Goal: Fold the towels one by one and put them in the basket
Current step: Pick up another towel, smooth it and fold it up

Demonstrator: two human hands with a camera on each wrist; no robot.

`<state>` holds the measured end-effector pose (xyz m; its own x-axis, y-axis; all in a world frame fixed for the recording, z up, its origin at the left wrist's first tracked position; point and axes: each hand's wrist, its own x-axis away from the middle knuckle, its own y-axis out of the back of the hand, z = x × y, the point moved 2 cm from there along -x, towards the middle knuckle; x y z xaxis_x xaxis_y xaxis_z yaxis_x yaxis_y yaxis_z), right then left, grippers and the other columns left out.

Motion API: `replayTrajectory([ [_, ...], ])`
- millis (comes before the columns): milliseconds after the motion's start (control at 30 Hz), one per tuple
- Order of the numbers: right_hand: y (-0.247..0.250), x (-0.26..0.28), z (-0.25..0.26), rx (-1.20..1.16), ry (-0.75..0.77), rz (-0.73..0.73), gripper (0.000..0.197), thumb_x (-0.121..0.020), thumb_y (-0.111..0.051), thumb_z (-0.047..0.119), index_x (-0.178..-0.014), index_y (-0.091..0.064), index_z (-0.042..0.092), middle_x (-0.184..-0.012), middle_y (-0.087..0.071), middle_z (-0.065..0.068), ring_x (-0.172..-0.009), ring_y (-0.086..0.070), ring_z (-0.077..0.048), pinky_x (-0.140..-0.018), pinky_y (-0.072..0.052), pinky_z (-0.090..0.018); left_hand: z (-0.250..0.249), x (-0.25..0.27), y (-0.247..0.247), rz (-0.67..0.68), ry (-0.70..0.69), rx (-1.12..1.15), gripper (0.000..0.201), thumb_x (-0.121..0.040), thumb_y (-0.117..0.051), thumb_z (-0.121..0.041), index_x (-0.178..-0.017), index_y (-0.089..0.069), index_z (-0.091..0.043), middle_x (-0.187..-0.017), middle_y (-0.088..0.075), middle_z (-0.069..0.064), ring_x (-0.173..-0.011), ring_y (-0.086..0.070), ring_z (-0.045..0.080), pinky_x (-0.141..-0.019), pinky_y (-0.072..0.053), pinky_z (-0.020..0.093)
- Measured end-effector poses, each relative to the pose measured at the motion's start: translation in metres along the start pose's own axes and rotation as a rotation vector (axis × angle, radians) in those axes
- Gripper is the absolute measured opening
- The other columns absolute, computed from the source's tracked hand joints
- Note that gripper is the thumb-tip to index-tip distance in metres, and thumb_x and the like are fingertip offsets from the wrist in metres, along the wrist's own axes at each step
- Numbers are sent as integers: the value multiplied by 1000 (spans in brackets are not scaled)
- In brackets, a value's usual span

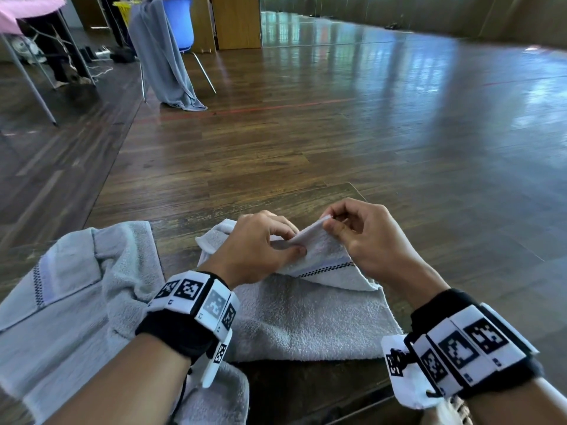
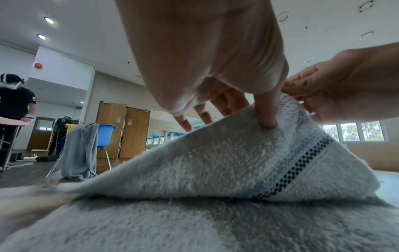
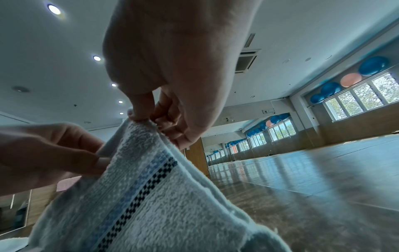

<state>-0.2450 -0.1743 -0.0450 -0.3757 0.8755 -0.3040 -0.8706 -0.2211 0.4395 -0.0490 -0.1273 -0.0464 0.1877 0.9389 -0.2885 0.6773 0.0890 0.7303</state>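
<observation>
A pale grey towel [image 1: 306, 317] with a blue and black checked stripe lies on the dark wooden table [image 1: 331, 197] in front of me. Its far right corner is lifted and doubled back toward me. My right hand [image 1: 329, 223] pinches the tip of that corner between thumb and fingers [image 3: 140, 110]. My left hand [image 1: 288, 243] pinches the raised edge just to the left, thumb on the near side [image 2: 266, 117]. The lifted flap [image 2: 237, 162] slopes down to the flat part of the towel. No basket shows near the table.
A second pale towel [image 1: 76, 289] lies crumpled on the table at my left, partly under my left forearm. Beyond the table is wooden floor, with a blue chair [image 1: 178, 19] draped in grey cloth at the far left and a pink table [image 1: 18, 10] beside it.
</observation>
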Motion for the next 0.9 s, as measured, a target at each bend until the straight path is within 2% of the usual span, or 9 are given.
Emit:
replayTrajectory([
  [133, 9, -2, -1, 47, -7, -30, 12, -93, -71, 17, -84, -70, 25, -68, -62, 20, -63, -52, 0, -60, -44, -14, -3, -4, 3, -8, -65, -117, 18, -78, -82, -36, -77, -80, -18, -87, -72, -13, -90, -62, 11, -95, -42, 38],
  [267, 33, -8, -12, 32, -54, -301, 19, -95, -69, 17, -79, -69, 28, -74, -67, 12, -62, -56, 5, -59, -44, -6, 13, -2, 15, 60, -10, -160, 29, -81, -79, -39, -71, -78, -11, -80, -71, -8, -76, -64, 18, -84, -47, 36],
  [333, 47, -10, -23, 54, -130, -366, 21, -95, -69, 17, -77, -67, 27, -74, -66, 12, -61, -57, 7, -57, -42, -4, 26, 4, 23, 66, 66, -179, 30, -81, -78, -41, -70, -78, -12, -82, -71, -10, -76, -63, 17, -80, -47, 34],
  [400, 55, -10, -38, 106, -234, -374, 19, -96, -67, 18, -78, -68, 24, -75, -65, 10, -63, -57, 1, -57, -43, -10, 35, 9, 30, 15, 119, -203, 23, -82, -78, -40, -74, -80, -18, -86, -70, -13, -82, -63, 13, -86, -47, 34],
  [500, 60, -8, -53, 141, -342, -361, 16, -97, -66, 18, -81, -68, 21, -73, -63, 7, -61, -52, -7, -54, -38, -20, 45, 12, 40, -76, 139, -309, 13, -85, -75, -34, -84, -81, -23, -92, -68, -19, -94, -60, 10, -102, -40, 41],
  [633, 60, -6, -56, 135, -359, -374, 13, -96, -67, 18, -83, -69, 19, -72, -63, 6, -58, -51, -8, -50, -39, -18, 57, 16, 44, -132, 164, -429, 10, -87, -71, -33, -87, -80, -30, -94, -64, -23, -105, -52, 11, -107, -28, 42],
  [700, 57, -2, -57, 150, -367, -346, 16, -96, -67, 18, -81, -68, 22, -73, -63, 7, -60, -52, -7, -50, -39, -14, 59, 19, 37, -110, 180, -456, 17, -86, -70, -44, -88, -79, -29, -98, -65, -21, -106, -51, 10, -105, -25, 40],
  [800, 55, 4, -61, 196, -382, -289, 13, -97, -66, 18, -84, -70, 21, -76, -64, 6, -65, -54, -8, -56, -38, -21, 61, 28, 25, 13, 230, -486, 33, -79, -69, -60, -93, -77, -31, -106, -65, -21, -107, -50, 8, -100, -26, 38],
  [900, 58, 5, -67, 225, -391, -270, 13, -95, -67, 19, -84, -70, 23, -77, -65, 5, -67, -55, -9, -57, -38, -21, 63, 33, 22, 106, 250, -479, 33, -73, -75, -59, -94, -78, -34, -106, -66, -19, -103, -54, 11, -99, -34, 38],
])
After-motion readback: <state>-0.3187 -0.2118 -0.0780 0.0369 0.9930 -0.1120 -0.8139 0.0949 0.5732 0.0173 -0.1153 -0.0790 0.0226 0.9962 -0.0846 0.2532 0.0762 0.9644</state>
